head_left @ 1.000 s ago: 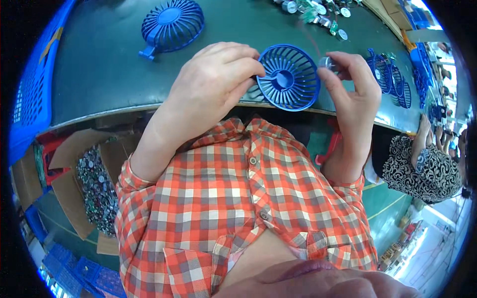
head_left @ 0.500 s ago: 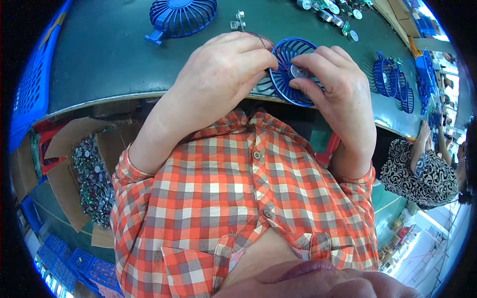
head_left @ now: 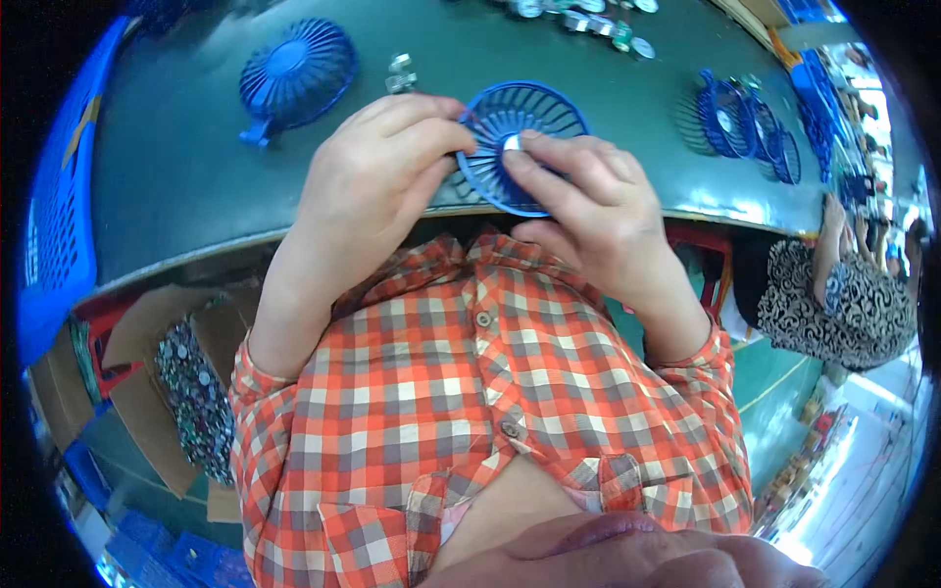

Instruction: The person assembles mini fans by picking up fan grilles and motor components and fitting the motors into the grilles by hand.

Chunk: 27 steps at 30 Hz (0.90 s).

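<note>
My left hand (head_left: 387, 162) pinches the left rim of a round blue fan cover (head_left: 549, 110) with slatted ribs, tilted near the bench's front edge. At the cover's hub, a small silver motor (head_left: 512, 147) sits under the thumb and fingertips of my right hand (head_left: 593, 201), which hide most of it. A small circuit board (head_left: 400, 73) lies on the bench just beyond my left hand. Any wires between the board and the motor cannot be made out now.
Another blue fan cover (head_left: 294, 73) lies on the green bench at left. Motors with boards (head_left: 588, 22) are piled at the back, and more blue covers (head_left: 730, 120) stand at right. A carton of small parts (head_left: 191, 382) is below left. A person in patterned clothing (head_left: 833, 304) is at right.
The view has shifted, so bench items appear lower and further left. My right-hand fingers have moved over the motor and now press onto its top. My left hand keeps its grip on the rim.
</note>
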Each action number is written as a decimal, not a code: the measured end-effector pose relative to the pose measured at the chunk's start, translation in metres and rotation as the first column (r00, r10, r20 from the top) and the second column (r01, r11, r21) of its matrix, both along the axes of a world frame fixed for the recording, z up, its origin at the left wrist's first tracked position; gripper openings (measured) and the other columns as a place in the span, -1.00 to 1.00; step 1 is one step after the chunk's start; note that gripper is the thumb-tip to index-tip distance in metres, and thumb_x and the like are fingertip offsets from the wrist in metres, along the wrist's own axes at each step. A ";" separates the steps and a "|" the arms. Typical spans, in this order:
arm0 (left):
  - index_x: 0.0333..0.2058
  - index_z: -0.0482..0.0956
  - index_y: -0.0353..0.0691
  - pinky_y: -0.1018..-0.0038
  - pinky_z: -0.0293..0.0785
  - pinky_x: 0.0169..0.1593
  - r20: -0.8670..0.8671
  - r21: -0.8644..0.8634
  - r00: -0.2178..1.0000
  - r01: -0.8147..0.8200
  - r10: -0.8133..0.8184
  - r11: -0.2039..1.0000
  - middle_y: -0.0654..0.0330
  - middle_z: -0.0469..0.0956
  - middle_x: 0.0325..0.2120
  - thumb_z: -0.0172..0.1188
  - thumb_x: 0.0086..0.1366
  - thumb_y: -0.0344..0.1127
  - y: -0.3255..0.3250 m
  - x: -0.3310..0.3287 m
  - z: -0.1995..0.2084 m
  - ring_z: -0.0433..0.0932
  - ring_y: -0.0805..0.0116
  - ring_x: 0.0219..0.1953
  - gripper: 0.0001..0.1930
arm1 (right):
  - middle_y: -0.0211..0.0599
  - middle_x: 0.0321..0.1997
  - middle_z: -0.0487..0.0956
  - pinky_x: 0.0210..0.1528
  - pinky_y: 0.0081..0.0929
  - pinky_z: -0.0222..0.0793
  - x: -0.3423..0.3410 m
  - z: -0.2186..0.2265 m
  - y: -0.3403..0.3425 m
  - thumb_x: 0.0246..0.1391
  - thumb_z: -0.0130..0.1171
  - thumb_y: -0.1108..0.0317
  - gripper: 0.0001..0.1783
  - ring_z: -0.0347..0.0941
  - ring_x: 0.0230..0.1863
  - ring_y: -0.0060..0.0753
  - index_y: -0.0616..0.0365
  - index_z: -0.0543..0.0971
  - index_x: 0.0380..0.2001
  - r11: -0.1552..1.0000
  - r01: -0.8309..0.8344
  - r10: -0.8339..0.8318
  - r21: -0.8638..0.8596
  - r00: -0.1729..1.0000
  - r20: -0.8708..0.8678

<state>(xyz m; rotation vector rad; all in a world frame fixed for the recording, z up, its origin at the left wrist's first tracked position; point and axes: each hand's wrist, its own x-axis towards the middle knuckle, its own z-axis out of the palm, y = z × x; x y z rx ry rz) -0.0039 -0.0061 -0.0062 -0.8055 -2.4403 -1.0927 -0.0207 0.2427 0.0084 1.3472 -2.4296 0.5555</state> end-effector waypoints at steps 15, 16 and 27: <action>0.14 0.55 -0.11 0.24 0.46 0.15 -0.225 -0.213 0.742 -0.670 0.631 0.711 -0.02 0.43 0.23 0.31 0.24 -0.43 -0.054 0.006 -0.005 0.50 0.00 0.13 -0.54 | -0.18 0.02 0.64 0.05 -0.29 0.49 -0.034 0.007 0.075 -0.17 0.49 0.53 -0.49 0.55 0.02 -0.17 0.11 0.71 -0.04 0.869 0.397 -0.469 -0.294 0.850 -0.240; 0.14 0.55 -0.11 0.24 0.46 0.15 -0.226 -0.210 0.740 -0.672 0.633 0.710 -0.02 0.43 0.23 0.31 0.24 -0.43 -0.053 0.005 -0.004 0.50 0.00 0.13 -0.54 | -0.17 0.02 0.64 0.06 -0.29 0.48 -0.040 0.008 0.087 -0.10 0.46 0.53 -0.54 0.55 0.03 -0.17 0.13 0.71 -0.03 0.836 0.459 -0.537 -0.302 0.799 -0.272; 0.16 0.53 -0.06 0.21 0.48 0.18 -0.142 -0.298 0.816 -0.575 0.561 0.762 0.00 0.43 0.23 0.34 0.15 -0.50 -0.045 0.005 0.007 0.49 -0.04 0.18 -0.44 | -0.12 0.02 0.65 0.17 -0.21 0.40 -0.078 0.006 0.163 0.22 0.26 0.18 -0.65 0.54 0.07 -0.02 0.14 0.68 -0.02 0.535 0.829 -0.807 -0.163 0.444 -0.388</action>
